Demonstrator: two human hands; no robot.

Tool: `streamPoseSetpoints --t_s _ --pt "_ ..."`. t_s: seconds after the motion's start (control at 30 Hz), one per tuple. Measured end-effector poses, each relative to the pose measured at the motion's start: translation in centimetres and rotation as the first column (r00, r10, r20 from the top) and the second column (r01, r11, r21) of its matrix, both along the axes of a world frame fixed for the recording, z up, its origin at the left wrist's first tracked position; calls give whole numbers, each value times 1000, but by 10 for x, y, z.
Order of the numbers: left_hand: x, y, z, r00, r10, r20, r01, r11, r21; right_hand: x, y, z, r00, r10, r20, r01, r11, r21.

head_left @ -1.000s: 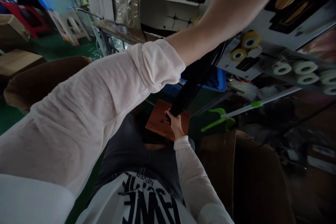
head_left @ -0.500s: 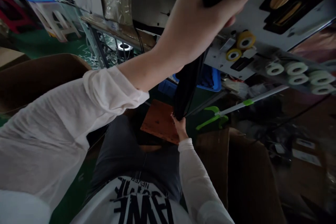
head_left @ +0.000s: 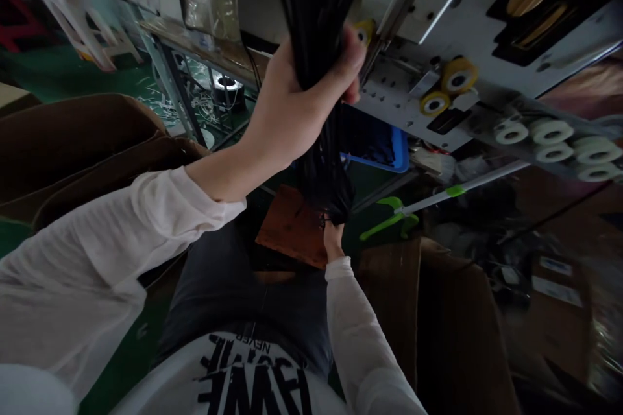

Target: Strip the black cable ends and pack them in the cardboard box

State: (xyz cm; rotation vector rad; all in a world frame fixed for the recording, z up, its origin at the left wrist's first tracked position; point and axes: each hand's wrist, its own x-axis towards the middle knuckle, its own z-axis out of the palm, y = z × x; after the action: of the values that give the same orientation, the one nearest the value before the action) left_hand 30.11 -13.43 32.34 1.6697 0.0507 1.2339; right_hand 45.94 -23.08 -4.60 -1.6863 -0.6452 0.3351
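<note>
The person's left hand (head_left: 311,71) is raised high and its fingers (head_left: 353,61) are closed tightly around the upper part of a long bundle of black cords (head_left: 321,175), which hangs almost straight down from that grip. The right hand (head_left: 333,240) is low, in front of the person's body, and its fingers (head_left: 327,224) are closed on the bundle's lower end, though the cords hide most of them. The bundle is held in the air between the two hands, over a reddish-brown wooden board (head_left: 292,227) that lies tilted just beyond the person's dark trousers (head_left: 243,298). A thin white sleeve (head_left: 146,240) covers the left arm up to the forearm. Brown cardboard boxes (head_left: 438,311) stand to both sides. Beyond the hands are a blue plastic tray (head_left: 384,149) and a white and green pole (head_left: 455,190). Near the left hand, a white metal panel (head_left: 403,91) carries yellow rollers (head_left: 457,76), with white rollers (head_left: 549,131) further along. A metal rack (head_left: 170,84) stands on the green floor (head_left: 48,71).
</note>
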Motion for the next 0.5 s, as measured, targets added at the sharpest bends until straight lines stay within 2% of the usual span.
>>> streamPoseSetpoints --t_s 0.13,0.37,0.5 --pt "-11 8 -20 1000 -16 18 18 994 -109 0 1 -4 997 -4 78 5 1000 -13" --pt "-38 14 -31 990 74 120 -56 987 -149 10 -2 -8 997 11 71 -9 999 -34" --pt "-45 17 -46 975 137 175 -89 962 -256 9 -4 -10 996 70 56 -66 995 -81"
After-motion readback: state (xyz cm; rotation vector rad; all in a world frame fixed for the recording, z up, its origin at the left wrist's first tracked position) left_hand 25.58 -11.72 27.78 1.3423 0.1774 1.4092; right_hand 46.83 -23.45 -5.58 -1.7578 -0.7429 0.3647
